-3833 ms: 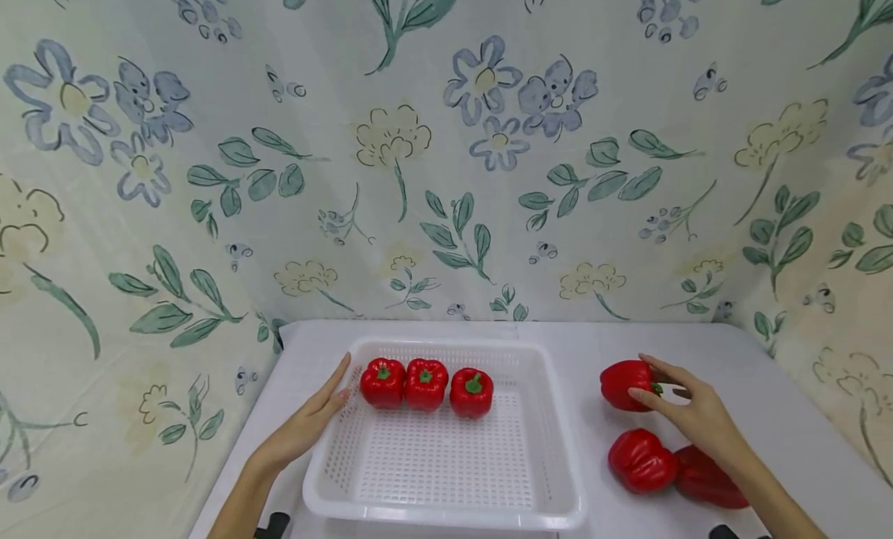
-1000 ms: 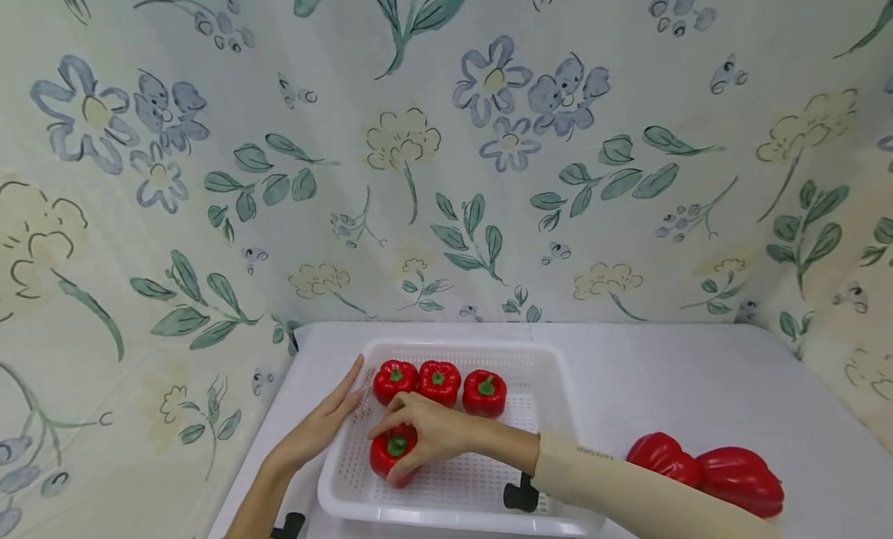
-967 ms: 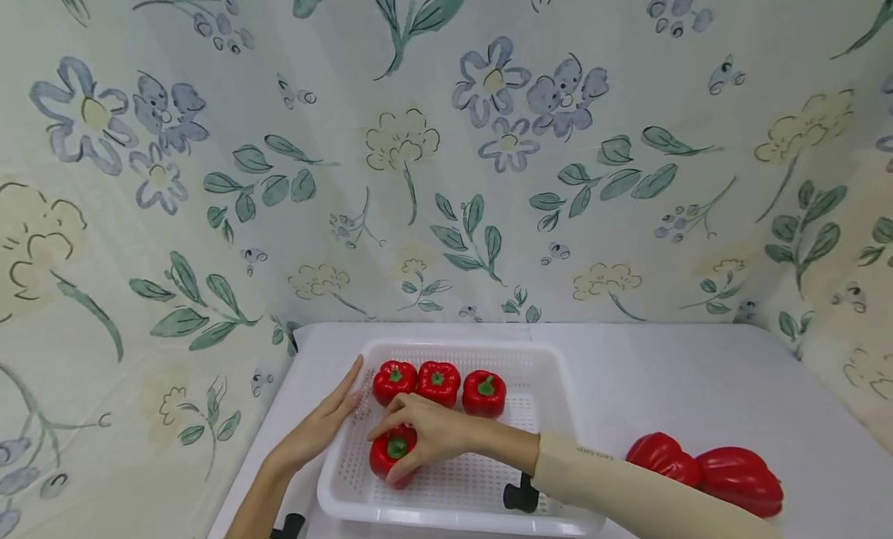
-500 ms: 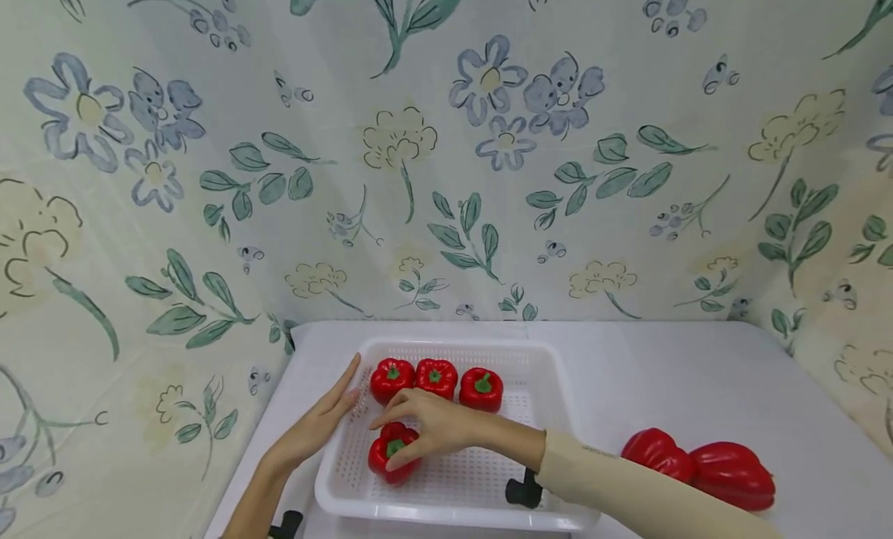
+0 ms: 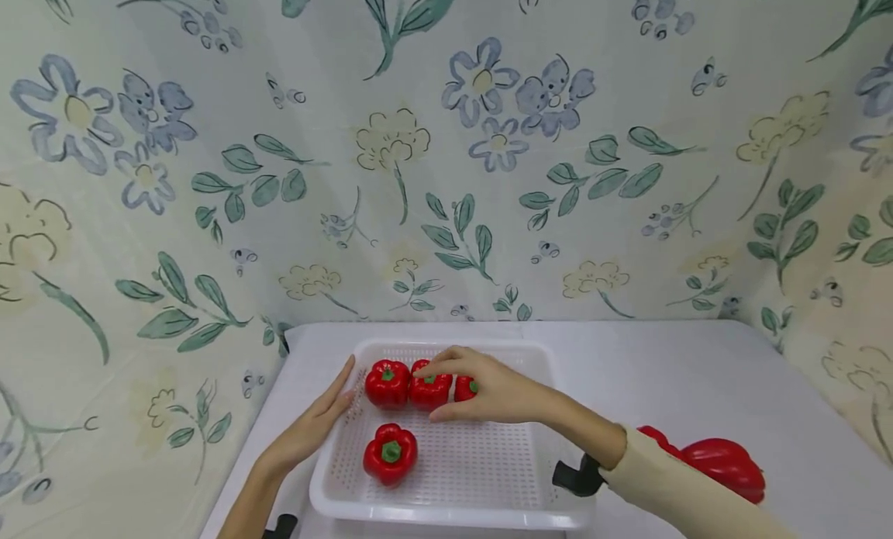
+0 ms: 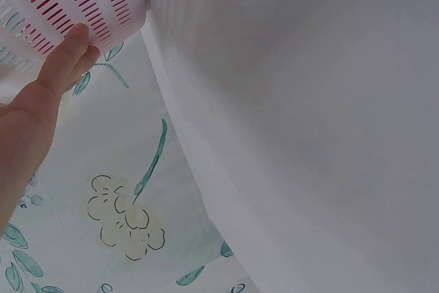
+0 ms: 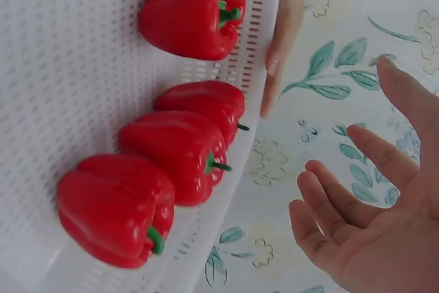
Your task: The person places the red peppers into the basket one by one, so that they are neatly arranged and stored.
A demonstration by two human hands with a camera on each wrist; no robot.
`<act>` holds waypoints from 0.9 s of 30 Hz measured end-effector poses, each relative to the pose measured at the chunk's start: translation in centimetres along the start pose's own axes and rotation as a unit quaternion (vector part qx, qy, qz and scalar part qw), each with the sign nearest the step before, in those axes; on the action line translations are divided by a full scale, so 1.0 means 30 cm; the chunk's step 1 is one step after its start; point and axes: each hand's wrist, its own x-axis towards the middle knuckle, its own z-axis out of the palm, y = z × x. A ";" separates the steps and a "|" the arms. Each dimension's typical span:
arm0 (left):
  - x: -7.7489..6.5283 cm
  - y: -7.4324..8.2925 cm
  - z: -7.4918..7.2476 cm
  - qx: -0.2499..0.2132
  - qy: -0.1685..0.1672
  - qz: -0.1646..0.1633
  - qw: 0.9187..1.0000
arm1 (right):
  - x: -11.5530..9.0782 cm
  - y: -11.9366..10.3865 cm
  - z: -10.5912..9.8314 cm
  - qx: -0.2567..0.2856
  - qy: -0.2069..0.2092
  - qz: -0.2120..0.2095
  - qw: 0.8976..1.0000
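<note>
A white perforated plastic basket (image 5: 446,513) stands on the table. Along its back side sit three red bell peppers with green stems: the left one (image 5: 387,384), the middle one (image 5: 430,392) and the right one (image 5: 465,387), partly behind my right hand. A single bell pepper (image 5: 391,455) stands upright at the front left of the basket. My left hand (image 5: 307,434) rests straight fingers against the basket's left wall (image 6: 82,5). My right hand (image 5: 498,388) is above the basket with spread, relaxed fingers, holding nothing; the right wrist view shows its bare palm (image 7: 384,238).
Two more red bell peppers lie on the white table (image 5: 642,368) right of the basket; the right one (image 5: 725,465) shows mostly, the left one (image 5: 656,437) is largely behind the sleeve (image 5: 684,485). A floral cloth (image 5: 446,159) hangs behind the table and at its sides.
My right hand has carried a bell pepper from the table into the basket's front left and let it go. Then it has lifted and moved back and to the right. The left hand stays put.
</note>
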 end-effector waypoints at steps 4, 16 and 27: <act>0.001 0.004 -0.003 0.002 -0.002 0.001 1.000 | -0.091 0.024 -0.080 -0.019 0.046 0.020 0.999; 0.007 0.018 -0.008 0.007 -0.001 -0.008 1.000 | -0.499 0.185 -0.258 -0.087 0.196 0.159 0.964; -0.002 0.013 0.002 0.004 0.006 -0.019 1.000 | -0.798 0.394 -0.258 -0.116 0.226 0.271 0.928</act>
